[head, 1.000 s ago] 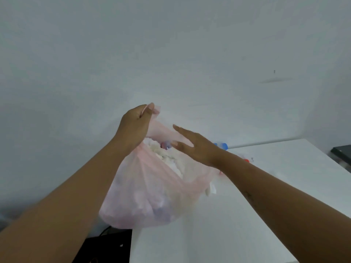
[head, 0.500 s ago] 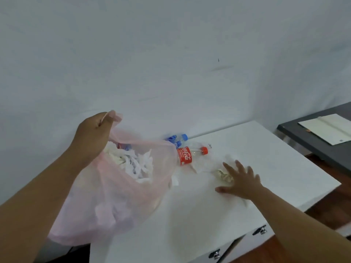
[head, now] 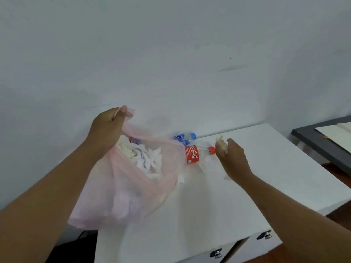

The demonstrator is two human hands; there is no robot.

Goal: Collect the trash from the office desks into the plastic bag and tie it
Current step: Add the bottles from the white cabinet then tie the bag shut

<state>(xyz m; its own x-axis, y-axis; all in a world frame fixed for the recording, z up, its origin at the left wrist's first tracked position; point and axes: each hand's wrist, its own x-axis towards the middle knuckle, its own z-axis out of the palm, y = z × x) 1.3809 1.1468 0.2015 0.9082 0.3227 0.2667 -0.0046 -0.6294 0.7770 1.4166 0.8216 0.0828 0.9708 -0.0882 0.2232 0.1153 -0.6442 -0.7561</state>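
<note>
An office, by the look of it. White table (head: 237,196) against a bare pale wall (head: 171,54), drawers with metal pulls (head: 215,253) under its front edge. Darker second table (head: 319,141) at the right, a flat sheet of paper (head: 338,133) on top. Wooden floor (head: 340,211) showing between the two. Desk litter only: crumpled tissue, a cola bottle (head: 193,154), water bottles (head: 183,137), no kitchenware or tools anywhere in sight.
</note>
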